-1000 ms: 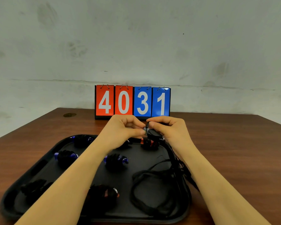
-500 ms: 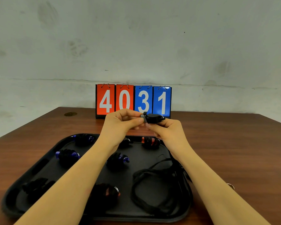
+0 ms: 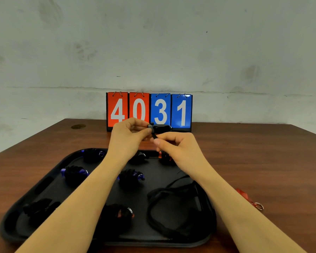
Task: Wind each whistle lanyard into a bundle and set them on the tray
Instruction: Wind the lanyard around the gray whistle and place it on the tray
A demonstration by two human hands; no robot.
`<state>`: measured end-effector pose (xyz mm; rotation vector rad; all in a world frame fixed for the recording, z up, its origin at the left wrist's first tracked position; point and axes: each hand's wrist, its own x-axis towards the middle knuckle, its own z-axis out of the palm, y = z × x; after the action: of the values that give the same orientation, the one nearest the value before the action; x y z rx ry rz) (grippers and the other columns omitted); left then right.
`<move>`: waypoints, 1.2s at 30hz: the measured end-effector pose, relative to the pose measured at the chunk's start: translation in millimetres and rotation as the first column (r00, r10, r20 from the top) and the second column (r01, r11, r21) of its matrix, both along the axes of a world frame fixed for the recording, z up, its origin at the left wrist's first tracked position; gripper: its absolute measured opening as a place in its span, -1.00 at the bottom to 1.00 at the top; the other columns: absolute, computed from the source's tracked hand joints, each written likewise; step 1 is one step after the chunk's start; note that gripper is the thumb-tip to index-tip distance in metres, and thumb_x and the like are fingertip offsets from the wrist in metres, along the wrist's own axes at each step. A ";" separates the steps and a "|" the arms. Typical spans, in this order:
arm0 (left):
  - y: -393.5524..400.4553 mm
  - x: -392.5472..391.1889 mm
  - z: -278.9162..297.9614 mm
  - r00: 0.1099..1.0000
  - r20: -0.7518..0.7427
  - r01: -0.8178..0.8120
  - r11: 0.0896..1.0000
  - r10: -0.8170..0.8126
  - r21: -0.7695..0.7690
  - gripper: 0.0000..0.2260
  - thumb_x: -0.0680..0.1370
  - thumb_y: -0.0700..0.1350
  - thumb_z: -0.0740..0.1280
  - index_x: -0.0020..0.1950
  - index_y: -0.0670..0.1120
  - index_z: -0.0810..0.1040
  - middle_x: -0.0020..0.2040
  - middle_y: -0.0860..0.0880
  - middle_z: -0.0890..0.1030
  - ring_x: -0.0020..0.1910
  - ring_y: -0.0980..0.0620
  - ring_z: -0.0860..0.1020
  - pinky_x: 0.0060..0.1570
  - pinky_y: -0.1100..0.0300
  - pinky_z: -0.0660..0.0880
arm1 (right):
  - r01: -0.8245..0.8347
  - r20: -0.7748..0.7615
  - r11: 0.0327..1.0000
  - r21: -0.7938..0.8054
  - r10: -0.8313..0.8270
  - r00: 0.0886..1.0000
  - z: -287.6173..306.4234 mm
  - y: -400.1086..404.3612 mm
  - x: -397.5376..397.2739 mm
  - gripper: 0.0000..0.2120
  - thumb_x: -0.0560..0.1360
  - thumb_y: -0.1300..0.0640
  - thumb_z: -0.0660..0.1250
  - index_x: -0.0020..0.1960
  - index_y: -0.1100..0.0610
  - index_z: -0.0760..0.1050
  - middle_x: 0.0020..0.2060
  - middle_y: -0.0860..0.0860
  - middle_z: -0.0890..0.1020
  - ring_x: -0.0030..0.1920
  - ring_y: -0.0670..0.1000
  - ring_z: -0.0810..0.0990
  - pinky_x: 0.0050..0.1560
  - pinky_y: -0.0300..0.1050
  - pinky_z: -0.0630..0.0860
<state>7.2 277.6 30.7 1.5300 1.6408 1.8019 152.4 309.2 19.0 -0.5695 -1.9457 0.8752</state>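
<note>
A black whistle (image 3: 161, 128) is held in the air above the far edge of the black tray (image 3: 49, 181), in front of the lower part of the flip scoreboard (image 3: 149, 110) that reads 4031. The left hand (image 3: 129, 136) pinches the whistle's grey end between thumb and curled fingers. The right hand (image 3: 179, 145), just below and to the right, pinches the black lanyard (image 3: 173, 212) close to the whistle with its fingers curled in; the cord passes behind that hand and wrist and lies in loose loops on the right part of the tray. Already wound bundles rest on the tray: two with blue parts on the left (image 3: 74, 173) and at the back left corner (image 3: 94, 154), one with blue near the middle (image 3: 131, 177), one with orange at the back (image 3: 165, 157), one partly hidden behind the left wrist, an all-dark one at the front left (image 3: 40, 209), and one with orange and a metal ring at the front (image 3: 117, 216). To the right of the tray, a red lanyard with a metal ring (image 3: 252, 202) lies on the brown wooden table (image 3: 263, 161), partly hidden by the right forearm.
</note>
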 end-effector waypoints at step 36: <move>-13.5 4.2 9.1 0.921 -0.098 0.379 0.925 -0.378 -0.002 -0.82 0.47 -0.27 0.36 -0.10 0.02 0.56 -0.22 0.13 0.63 -0.20 0.21 0.60 -0.13 0.41 0.48 | 0.007 -0.368 0.925 -0.379 -0.157 0.917 9.0 20.2 14.1 -0.89 0.39 0.24 0.42 -0.21 0.05 0.68 -0.17 0.07 0.70 -0.01 0.11 0.64 0.12 0.07 0.54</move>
<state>11.5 264.1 39.8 1.8189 1.2554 1.5577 166.5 329.3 27.9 -0.6338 -1.3888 1.2140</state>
